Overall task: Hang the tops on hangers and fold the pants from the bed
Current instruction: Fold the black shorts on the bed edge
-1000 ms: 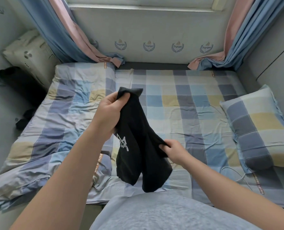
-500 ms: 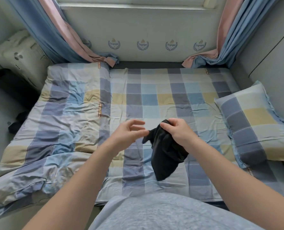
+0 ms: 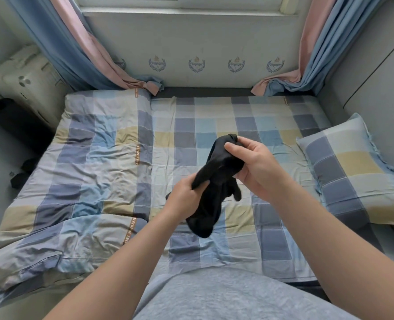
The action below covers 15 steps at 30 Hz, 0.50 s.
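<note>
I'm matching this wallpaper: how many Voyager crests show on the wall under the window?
5. Left to right: a half-hidden crest at the edge of the left curtain, then the second crest, third crest, fourth crest and fifth crest in the clear. The curtains may hide more.

The middle of the bed (image 3: 214, 116) lay flat and open from its near edge to its far edge, and I had free room above it. A rumpled duvet (image 3: 76, 181) was heaped over its left side. A pillow (image 3: 352, 172) filled the right edge, and curtain ends (image 3: 149, 85) spilled onto both far corners.
</note>
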Each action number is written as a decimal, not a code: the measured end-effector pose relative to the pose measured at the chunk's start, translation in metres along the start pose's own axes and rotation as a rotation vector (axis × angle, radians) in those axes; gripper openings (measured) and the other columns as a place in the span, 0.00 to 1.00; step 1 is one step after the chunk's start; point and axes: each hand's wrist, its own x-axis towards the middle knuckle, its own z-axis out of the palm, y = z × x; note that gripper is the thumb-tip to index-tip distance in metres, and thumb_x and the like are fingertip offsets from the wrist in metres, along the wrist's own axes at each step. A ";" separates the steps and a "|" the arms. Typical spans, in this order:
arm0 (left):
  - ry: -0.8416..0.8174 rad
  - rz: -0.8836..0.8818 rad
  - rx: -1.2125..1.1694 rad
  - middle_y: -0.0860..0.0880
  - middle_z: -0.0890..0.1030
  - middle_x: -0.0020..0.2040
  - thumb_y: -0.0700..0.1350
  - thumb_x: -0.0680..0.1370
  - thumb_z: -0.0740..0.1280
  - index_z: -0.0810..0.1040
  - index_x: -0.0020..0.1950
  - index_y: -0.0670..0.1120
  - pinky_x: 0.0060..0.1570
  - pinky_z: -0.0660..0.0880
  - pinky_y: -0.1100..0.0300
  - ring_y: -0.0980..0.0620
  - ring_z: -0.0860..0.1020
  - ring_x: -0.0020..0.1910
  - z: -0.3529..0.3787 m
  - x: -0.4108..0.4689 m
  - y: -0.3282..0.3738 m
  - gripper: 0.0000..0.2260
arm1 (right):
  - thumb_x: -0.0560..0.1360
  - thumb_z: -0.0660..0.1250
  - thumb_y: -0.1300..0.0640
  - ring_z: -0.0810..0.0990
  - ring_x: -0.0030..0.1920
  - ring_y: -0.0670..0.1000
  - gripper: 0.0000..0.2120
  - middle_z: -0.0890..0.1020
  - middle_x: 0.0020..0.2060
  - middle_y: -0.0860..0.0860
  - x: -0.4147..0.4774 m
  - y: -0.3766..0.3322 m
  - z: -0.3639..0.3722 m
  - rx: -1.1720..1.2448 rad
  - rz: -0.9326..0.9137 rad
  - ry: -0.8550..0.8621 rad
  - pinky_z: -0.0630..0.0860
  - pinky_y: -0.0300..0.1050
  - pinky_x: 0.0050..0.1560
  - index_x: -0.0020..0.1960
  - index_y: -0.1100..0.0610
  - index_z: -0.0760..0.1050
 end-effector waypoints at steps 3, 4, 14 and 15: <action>0.058 -0.024 -0.062 0.60 0.84 0.38 0.46 0.83 0.64 0.82 0.43 0.55 0.43 0.75 0.64 0.58 0.81 0.42 -0.011 0.002 0.002 0.12 | 0.82 0.62 0.60 0.83 0.56 0.55 0.11 0.83 0.53 0.55 0.000 0.005 -0.007 -0.009 0.046 -0.060 0.80 0.53 0.57 0.63 0.59 0.75; 0.075 -0.038 -0.096 0.57 0.85 0.41 0.46 0.84 0.64 0.83 0.46 0.52 0.47 0.77 0.60 0.54 0.82 0.45 -0.015 0.002 0.002 0.10 | 0.82 0.62 0.58 0.82 0.60 0.54 0.14 0.83 0.57 0.52 0.000 0.008 -0.010 -0.063 0.068 -0.085 0.78 0.54 0.61 0.67 0.57 0.74; 0.348 -0.415 -0.674 0.43 0.84 0.55 0.57 0.80 0.68 0.78 0.65 0.45 0.60 0.78 0.41 0.40 0.83 0.54 -0.042 -0.007 0.028 0.20 | 0.65 0.76 0.39 0.75 0.64 0.39 0.41 0.74 0.69 0.42 -0.009 0.057 -0.020 -0.475 0.267 -0.160 0.70 0.44 0.67 0.75 0.43 0.65; 0.327 -0.434 -0.743 0.41 0.85 0.55 0.57 0.80 0.68 0.78 0.65 0.43 0.58 0.79 0.41 0.39 0.83 0.53 -0.043 -0.009 0.032 0.20 | 0.64 0.77 0.39 0.74 0.65 0.40 0.44 0.72 0.70 0.42 -0.011 0.065 -0.019 -0.508 0.307 -0.201 0.70 0.44 0.67 0.76 0.42 0.63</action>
